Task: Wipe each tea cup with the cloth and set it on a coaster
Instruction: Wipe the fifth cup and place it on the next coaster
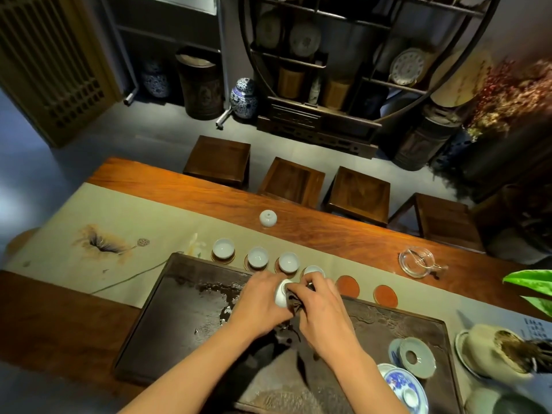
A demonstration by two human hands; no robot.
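Observation:
My left hand (263, 303) grips a small white tea cup (281, 294), tilted on its side over the dark tea tray (179, 318). My right hand (321, 309) presses a dark cloth (294, 306) against the cup's mouth. Three white cups (223, 248) (257, 256) (288, 262) stand upright on round coasters in a row on the beige runner. A fourth cup (314, 270) sits on a coaster just behind my right hand, partly hidden. Two bare red-brown coasters (347, 285) (385, 295) lie to its right.
An upside-down white cup (268, 218) stands alone on the wooden table behind the row. A glass pitcher (416, 262) sits at the right. A celadon strainer (416, 357), a blue-and-white saucer (403, 383) and a pale bowl with utensils (493, 351) crowd the right front. Stools stand beyond the table.

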